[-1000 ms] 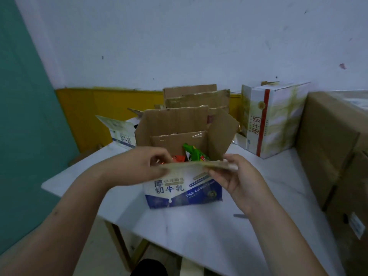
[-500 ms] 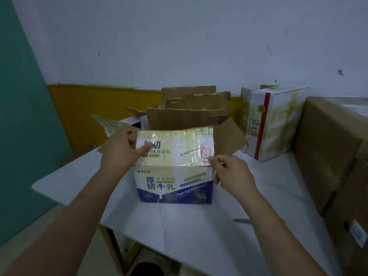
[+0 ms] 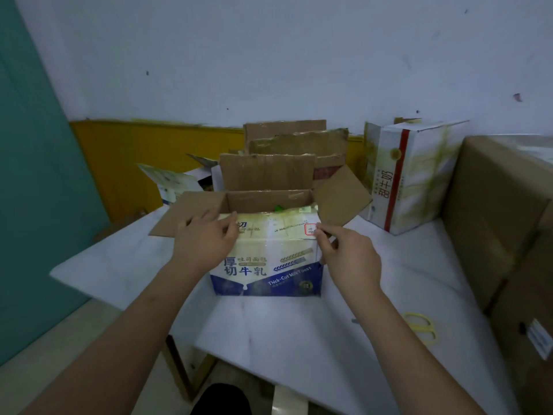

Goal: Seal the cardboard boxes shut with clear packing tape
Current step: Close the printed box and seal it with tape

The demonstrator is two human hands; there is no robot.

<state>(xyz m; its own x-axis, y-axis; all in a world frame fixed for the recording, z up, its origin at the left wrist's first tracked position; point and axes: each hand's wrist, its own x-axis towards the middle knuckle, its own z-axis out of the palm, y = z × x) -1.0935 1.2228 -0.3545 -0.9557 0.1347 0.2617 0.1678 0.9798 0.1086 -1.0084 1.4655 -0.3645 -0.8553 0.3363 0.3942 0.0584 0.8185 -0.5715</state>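
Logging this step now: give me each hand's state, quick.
Left hand: fingers curled over the near flap of the blue-and-white cardboard toast box, gripping it.
Right hand: pinching that flap's right corner.

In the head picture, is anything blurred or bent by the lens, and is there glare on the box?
Head view: soft, dim, bluish light; the box front shows a faint sheen, no hard glare. Both the left hand and the right hand look slightly soft. The wide lens stretches the forearms and tilts the green wall at the edge.
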